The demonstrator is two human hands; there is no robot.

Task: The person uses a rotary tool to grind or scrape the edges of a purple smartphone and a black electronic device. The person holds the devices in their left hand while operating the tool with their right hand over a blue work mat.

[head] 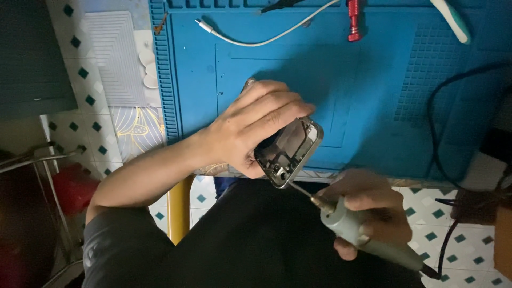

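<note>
Left hand [250, 128] fingers clamp the phone frame [290, 152]; right hand [368, 210] fingers grip the grey power screwdriver [357, 229]

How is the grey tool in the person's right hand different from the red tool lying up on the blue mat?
The grey tool is gripped in the right hand, its thin tip touching the phone frame held by the left hand; the red tool lies untouched on the blue mat. The grey one trails a dark cord; the red one shows none. Both are slim, stick-shaped hand tools.

Bare forearms, both hands uncovered: left hand [250, 125], right hand [368, 210]. Dark grey short sleeve [114, 245] (faint lighter print), black trousers [256, 240] just beside it.
</note>
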